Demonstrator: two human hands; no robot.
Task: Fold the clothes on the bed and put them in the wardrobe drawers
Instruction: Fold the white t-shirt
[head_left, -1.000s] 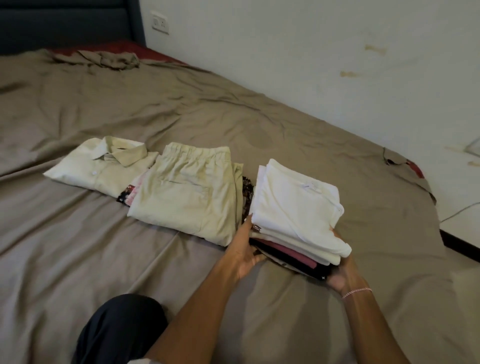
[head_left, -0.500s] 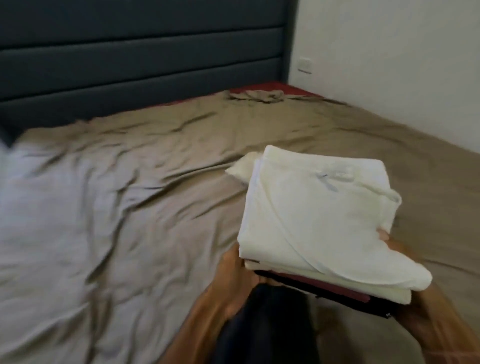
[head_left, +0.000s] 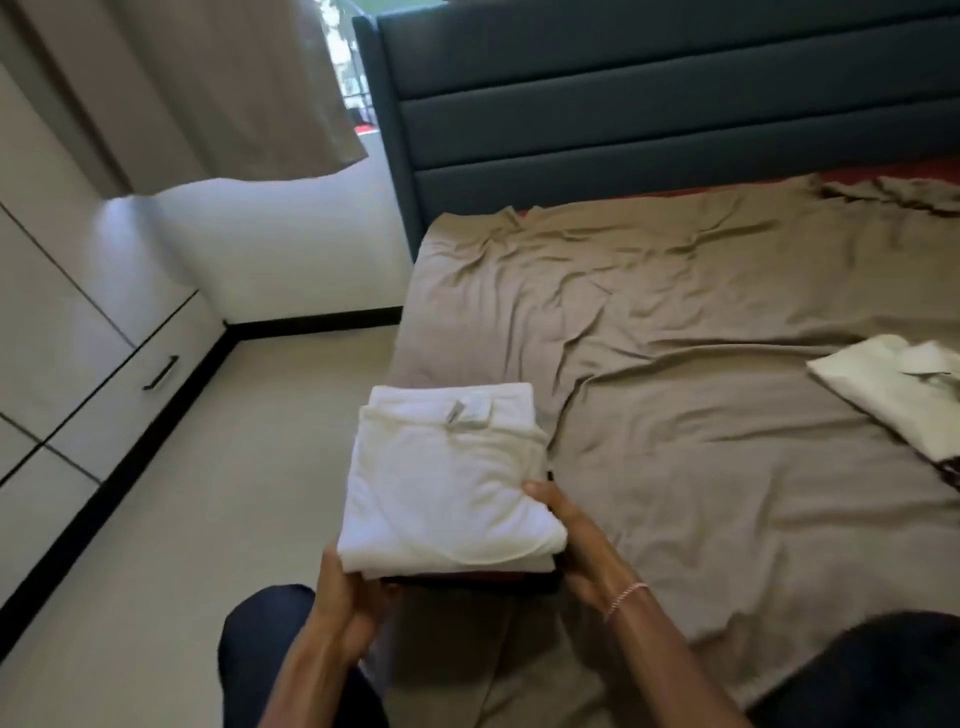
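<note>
Stack of folded clothes (head_left: 447, 478), white garment on top, dark and red layers beneath: swung leftward since half a second ago, now straddling the left edge of the bed (head_left: 675, 467) and partly over the floor (head_left: 197, 545), no longer above the middle of the sheet. Newly in view: wardrobe drawers (head_left: 119, 410) at far left, closed, one with a dark bar handle (head_left: 161, 372); curtain (head_left: 208, 88); end of the headboard (head_left: 649, 104). Open floor between bed edge and wardrobe, bordered by black skirting (head_left: 104, 514). Left hand (head_left: 345, 592): gripping the stack's near left corner from beneath. Right hand (head_left: 576, 545): clamped on the near right edge, thumb atop the white cloth, fingers below; bracelet (head_left: 626, 596) at the wrist. Stack held between both hands, clear of the sheet. Folded cream shirt (head_left: 883, 395): on the bed at far right, well apart from the stack.
</note>
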